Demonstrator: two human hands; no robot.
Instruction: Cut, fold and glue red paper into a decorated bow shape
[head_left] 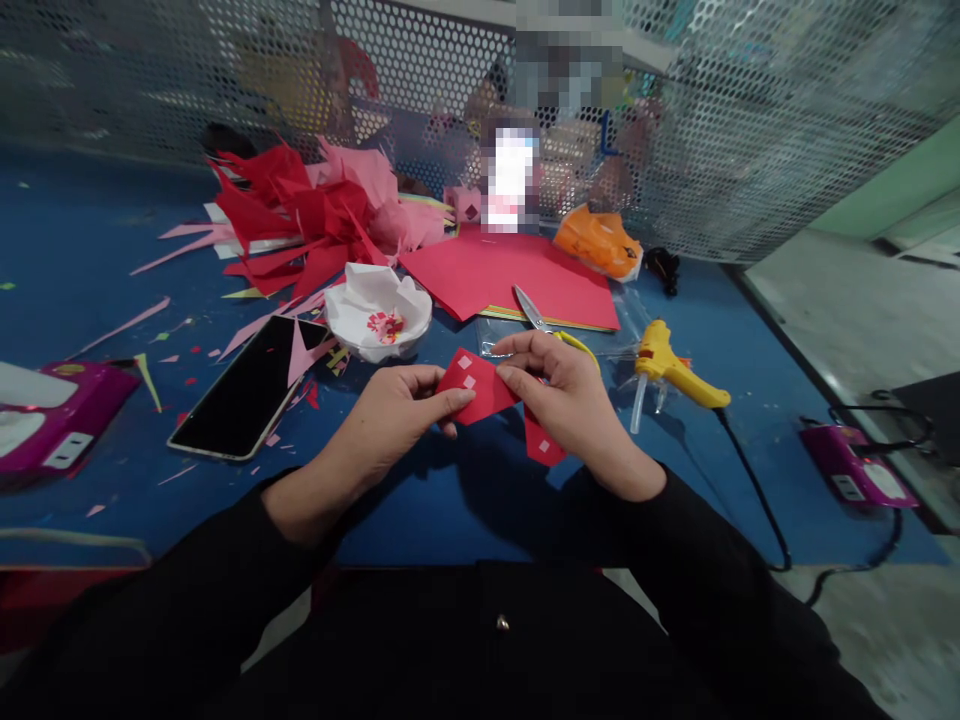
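Between my two hands is a folded piece of red paper with small pink diamond shapes on it. My left hand pinches its left side, thumb on top. My right hand grips the right corner between thumb and fingers. A further red flap with a pink diamond hangs below my right hand; whether it joins the same piece is hidden. Just beyond my right hand lie scissors with yellow handles, partly covered by the fingers. A stack of red paper sheets lies farther back.
A white paper bowl with red scraps stands left, beside a dark phone and a heap of red and pink paper. On the right are a yellow glue gun with its cord, an orange bag and a purple power strip.
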